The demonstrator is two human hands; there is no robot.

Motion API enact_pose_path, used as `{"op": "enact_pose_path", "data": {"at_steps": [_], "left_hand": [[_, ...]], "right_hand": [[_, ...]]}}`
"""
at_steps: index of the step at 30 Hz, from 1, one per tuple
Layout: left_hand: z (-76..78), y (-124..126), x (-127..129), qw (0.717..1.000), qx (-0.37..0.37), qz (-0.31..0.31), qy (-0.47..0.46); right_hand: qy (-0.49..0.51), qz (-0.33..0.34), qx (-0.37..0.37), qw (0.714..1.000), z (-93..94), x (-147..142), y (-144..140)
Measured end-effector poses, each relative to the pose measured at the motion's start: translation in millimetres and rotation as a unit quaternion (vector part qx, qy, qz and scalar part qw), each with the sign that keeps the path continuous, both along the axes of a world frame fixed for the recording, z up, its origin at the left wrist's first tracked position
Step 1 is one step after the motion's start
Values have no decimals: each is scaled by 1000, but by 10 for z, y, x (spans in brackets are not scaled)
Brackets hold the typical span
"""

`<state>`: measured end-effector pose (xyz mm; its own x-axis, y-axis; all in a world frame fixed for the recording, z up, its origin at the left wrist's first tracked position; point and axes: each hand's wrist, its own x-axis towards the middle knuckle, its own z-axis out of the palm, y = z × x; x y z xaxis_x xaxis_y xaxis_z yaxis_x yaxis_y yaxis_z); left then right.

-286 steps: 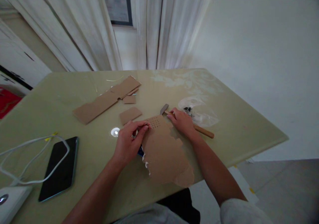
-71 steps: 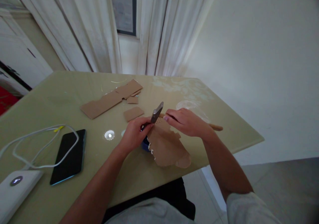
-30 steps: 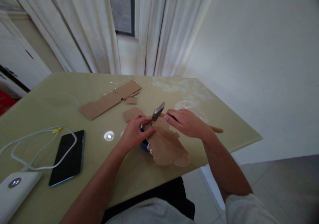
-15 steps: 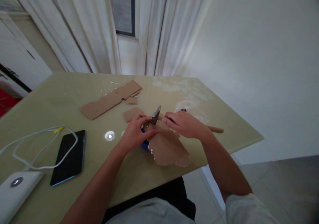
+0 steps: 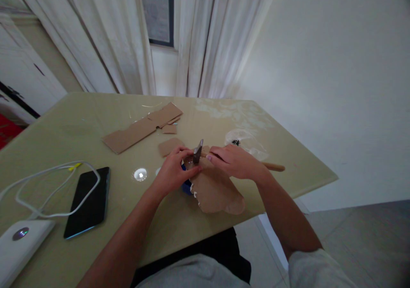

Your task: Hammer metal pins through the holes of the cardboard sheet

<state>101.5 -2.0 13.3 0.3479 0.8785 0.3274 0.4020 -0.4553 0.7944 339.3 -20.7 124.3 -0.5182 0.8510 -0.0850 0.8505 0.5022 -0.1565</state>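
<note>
Hammer [image 5: 197, 152] has dropped a touch since approx. half a sec ago: its head is lower now, right at the far end of the torn cardboard sheet [image 5: 218, 190], & the R hand [image 5: 232, 162] has slid slightly left w/ it. Black bits by the R hand look unchanged.

Biggest stuff: plain wall [image 5: 336, 87] on the right, pale curtains [image 5: 102, 36] at back, then the glossy table [image 5: 80, 128]. Torn sheet lies near the table's front edge, tilted, its ragged L side over a blue thing [image 5: 186, 188] that's mostly hidden.

Long cardboard strip [image 5: 141, 128] further back, flat; small cardboard offcut [image 5: 169, 146] btwn it & the L hand [image 5: 174, 168].

L hand: thumb & forefinger spread, either side of hammer head, thumb resting on the sheet; can't tell if a tiny item is btwn them, & its other fingers are partly hidden.

R hand: wrapped tight round the wooden handle, butt end sticking out past the wrist. Clear plastic bag [image 5: 254, 149] just beyond.

Far L: phone [image 5: 86, 207], white device [image 5: 28, 241], white cable [image 5: 48, 216] looped over phone, w/ yellow tag [image 5: 75, 167].

Smallest: black bits [image 5: 236, 142] at the bag.
</note>
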Motion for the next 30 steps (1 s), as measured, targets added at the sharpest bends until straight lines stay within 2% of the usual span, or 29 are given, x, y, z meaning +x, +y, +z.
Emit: {"op": "enact_pose_path", "data": {"at_steps": [5,10,16,22,27,30], "left_hand": [[15,1,-1,1000,-4,-5,-6],[10,-1,-5,1000,-7,-2,-4],[18,-5,-8,1000,-4,-7,-3],[21,-11,-15,1000,-8,-3,-6],[7,-16,-30,1000,-25,2,-6],[13,-29,-18,1000,-27,15,-8]], "right_hand": [[33,-19,4,999,47,-6,-4],[12,0,-7,1000,-29,-16,16],[64,-23,-12,998,-11,10,37],[67,-5,-31,997,-19,30,55],[179,-51,3,983,-19,148,128],[217,-111,52,968,-179,183,229]]}}
